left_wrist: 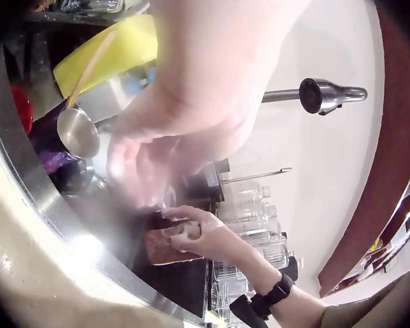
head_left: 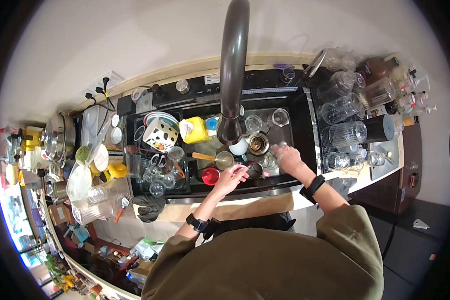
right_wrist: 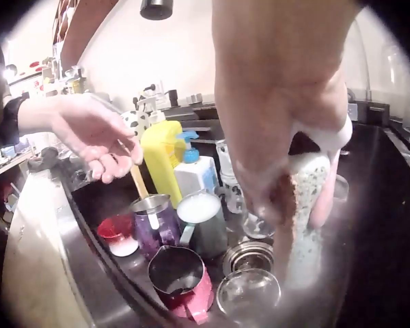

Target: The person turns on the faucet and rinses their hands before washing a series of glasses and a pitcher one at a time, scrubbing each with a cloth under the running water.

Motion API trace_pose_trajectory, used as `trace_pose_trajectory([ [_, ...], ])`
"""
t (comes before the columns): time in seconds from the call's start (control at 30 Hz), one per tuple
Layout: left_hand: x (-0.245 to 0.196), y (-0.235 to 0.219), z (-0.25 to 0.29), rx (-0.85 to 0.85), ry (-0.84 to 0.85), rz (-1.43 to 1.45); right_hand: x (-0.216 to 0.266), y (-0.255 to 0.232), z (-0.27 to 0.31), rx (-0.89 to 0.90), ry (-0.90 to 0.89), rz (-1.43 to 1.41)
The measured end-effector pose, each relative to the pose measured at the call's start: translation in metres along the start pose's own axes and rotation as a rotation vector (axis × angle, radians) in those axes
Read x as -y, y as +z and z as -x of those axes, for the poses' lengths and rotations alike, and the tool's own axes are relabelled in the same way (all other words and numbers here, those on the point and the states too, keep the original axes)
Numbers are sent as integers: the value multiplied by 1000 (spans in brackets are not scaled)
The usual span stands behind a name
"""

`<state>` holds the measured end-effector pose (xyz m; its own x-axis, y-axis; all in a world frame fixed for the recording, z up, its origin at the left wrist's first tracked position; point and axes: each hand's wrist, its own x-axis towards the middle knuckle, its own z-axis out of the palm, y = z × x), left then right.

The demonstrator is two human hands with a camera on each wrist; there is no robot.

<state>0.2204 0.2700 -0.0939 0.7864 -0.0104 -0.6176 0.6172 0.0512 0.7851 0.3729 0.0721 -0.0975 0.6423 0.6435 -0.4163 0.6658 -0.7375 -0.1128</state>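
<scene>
My right hand (head_left: pixel 289 160) is over the right part of the dark sink, gripping a soapy sponge (right_wrist: pixel 302 205) between thumb and fingers. The sponge's brown face (left_wrist: pixel 158 247) shows in the left wrist view; foam covers its pale side. My left hand (head_left: pixel 229 180) hovers above the sink's front, wet, with loosely bent fingers and nothing in them. Beneath and between the hands stand a pink pitcher (right_wrist: pixel 184 290), a purple pitcher (right_wrist: pixel 154 231), a clear glass (right_wrist: pixel 249 295) and a round steel vessel (head_left: pixel 258 144). A small wooden-handled pan (head_left: pixel 224 160) and a red cup (head_left: pixel 210 176) lie near my left hand.
A dark faucet (head_left: pixel 231 100) arches over the sink. Yellow (head_left: pixel 195 130) and white bottles stand behind the cups. A cow-patterned container (head_left: pixel 161 135) and several glasses fill the left basin. Glass jars (head_left: pixel 346 132) crowd the right-hand rack. A dark cloth (head_left: pixel 150 207) hangs at the front edge.
</scene>
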Motion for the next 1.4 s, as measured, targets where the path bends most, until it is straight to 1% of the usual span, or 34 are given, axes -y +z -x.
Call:
trace_pose_trajectory([
  [0.1, 9, 0, -5, -11, 68, 14, 12, 12, 4, -91, 58, -77],
  [0.2, 13, 2, -2, -49, 104, 50, 8, 49, -6, -136, 25, -75],
  [0.27, 18, 2, 1, -86, 115, 78, 7, 62, -12, -71, 22, -63],
  [0.3, 20, 2, 5, -93, 151, 86, 6, 68, -15, -31, 14, -60],
  [0.33, 23, 0, 8, -107, 154, 52, 6, 75, -18, 10, 7, -57],
  [0.37, 27, -1, 11, -120, 157, 20, 17, 57, -18, 112, 51, -56],
  [0.4, 30, -1, 12, -134, 161, -10, 16, 60, -21, 92, 42, -96],
  [0.5, 40, -6, 22, -168, 198, 35, 11, 78, -29, 33, 11, -239],
  [0.63, 41, -13, 31, -149, 160, -2, 0, 93, -39, 131, 94, -353],
  [0.73, 39, -16, 36, -155, 145, 23, -9, 103, -46, 158, 88, -353],
  [0.77, 39, -18, 38, -162, 164, 35, -7, 99, -46, 171, 103, -371],
  [0.83, 38, -20, 40, -171, 199, 58, -7, 90, -42, 252, 75, -356],
  [0.87, 39, -22, 39, -169, 190, 56, -4, 83, -40, 291, 64, -350],
  [0.93, 40, -25, 36, -162, 175, 48, -7, 93, -44, 319, 67, -269],
  [1.0, 39, -27, 35, -154, 168, 54, -3, 80, -44, 351, 59, -231],
  [1.1, 31, -28, 34, -137, 150, 75, 0, 55, -45, 424, -23, -302],
  [1.17, 27, -29, 29, -140, 163, 96, -5, 61, -49, 406, -35, -322],
  [1.23, 32, -25, 23, -156, 195, 129, -8, 69, -53, 380, -38, -314],
  [1.4, 27, -18, 21, -112, 167, 156, -11, 92, -64, 328, -1, -203],
])
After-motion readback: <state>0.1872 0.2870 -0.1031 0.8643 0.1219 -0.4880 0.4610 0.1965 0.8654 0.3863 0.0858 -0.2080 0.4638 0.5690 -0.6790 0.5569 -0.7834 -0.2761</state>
